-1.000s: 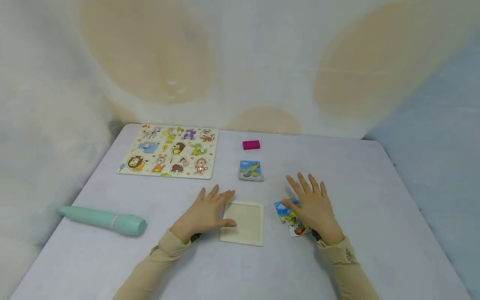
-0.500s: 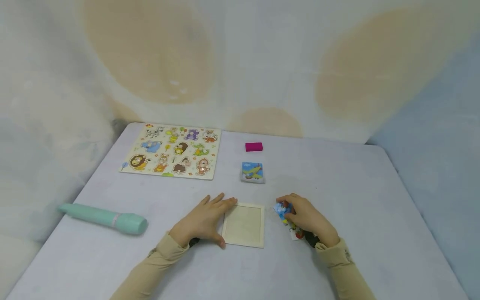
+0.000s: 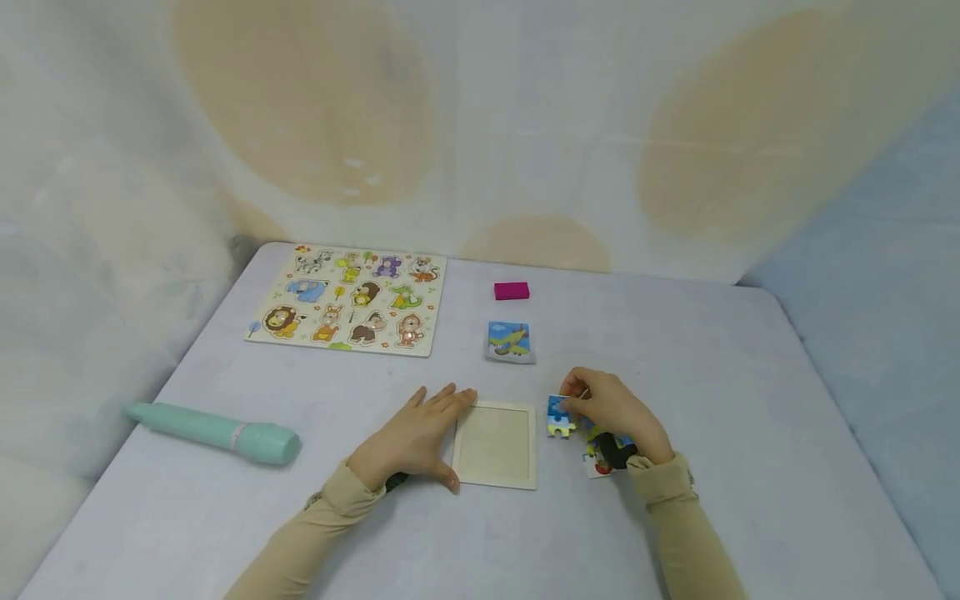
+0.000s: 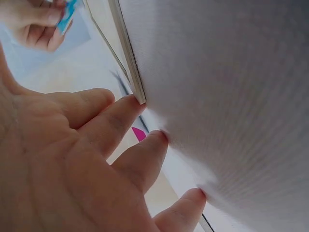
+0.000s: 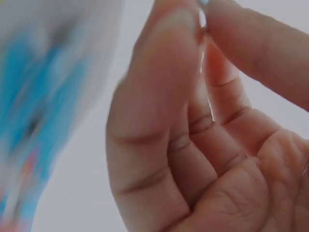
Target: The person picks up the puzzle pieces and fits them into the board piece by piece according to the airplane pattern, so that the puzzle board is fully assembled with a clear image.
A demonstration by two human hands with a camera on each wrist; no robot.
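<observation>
My right hand [image 3: 617, 410] pinches a blue-and-yellow jigsaw piece [image 3: 558, 425] between thumb and fingers, just right of a shallow square puzzle tray [image 3: 532, 446]. From the left wrist view, a blue edge of the jigsaw piece [image 4: 66, 17] pokes out of that hand. Several more jigsaw pieces [image 3: 595, 463] lie partly hidden under the right wrist. Spread fingers of my left hand [image 3: 408, 440] rest along the tray's left side. The left wrist view has one fingertip touching the tray's corner [image 4: 140, 96] and others on the tabletop.
Behind the tray sits a small airplane picture puzzle [image 3: 509, 341], and farther back a magenta block [image 3: 512, 291]. An animal puzzle board [image 3: 348, 300] lies at back left. A mint-green microphone-shaped object [image 3: 217, 432] lies at the left. Fabric walls [image 3: 540, 167] border the table.
My right hand has gone from spread above the jigsaw pieces to pinching one and moving it slightly away from the others. The left thumb has slid off the tray's inside to its left edge.
</observation>
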